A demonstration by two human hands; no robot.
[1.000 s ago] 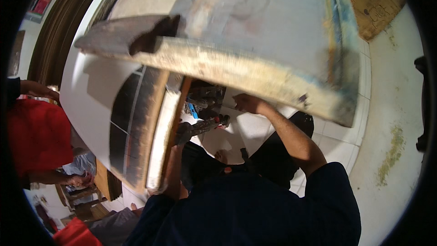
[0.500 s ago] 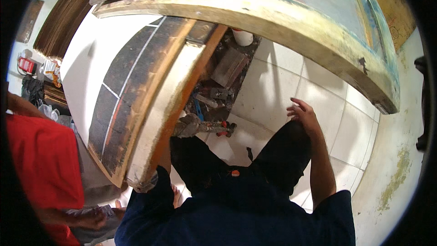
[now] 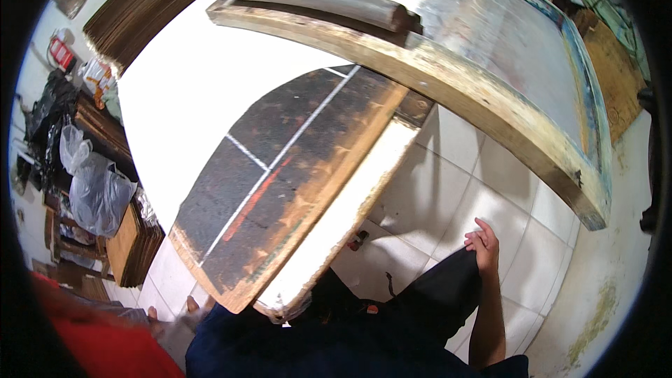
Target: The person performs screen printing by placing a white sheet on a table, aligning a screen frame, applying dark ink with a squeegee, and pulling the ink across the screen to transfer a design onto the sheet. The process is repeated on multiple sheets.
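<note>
My right hand (image 3: 483, 246) rests at my right knee, fingers loosely apart and holding nothing. My left hand does not show; the lower left is covered by my dark shirt and a board's end. Just in front of me lies a black board (image 3: 280, 168) with white lines, a red streak and a bare wooden edge. Along its right side runs a pale, rough-edged strip (image 3: 336, 217). Past it, a wooden-framed screen (image 3: 504, 119) stretches across the top with its mesh stained. On the frame's near rail lies a long grey bar with a dark end (image 3: 315, 1).
A bright white sheet (image 3: 182, 105) lies beyond the black board. Stacked brown sheets (image 3: 154, 10), plastic bags (image 3: 101, 192) and a red object (image 3: 61, 54) are at left. A person in red (image 3: 105, 329) is at lower left. A stained wall (image 3: 602, 308) bounds the right.
My view has shifted, so the board and screen frame sit lower and further right. The person in red shows less at lower left. My right hand stays at my knee.
</note>
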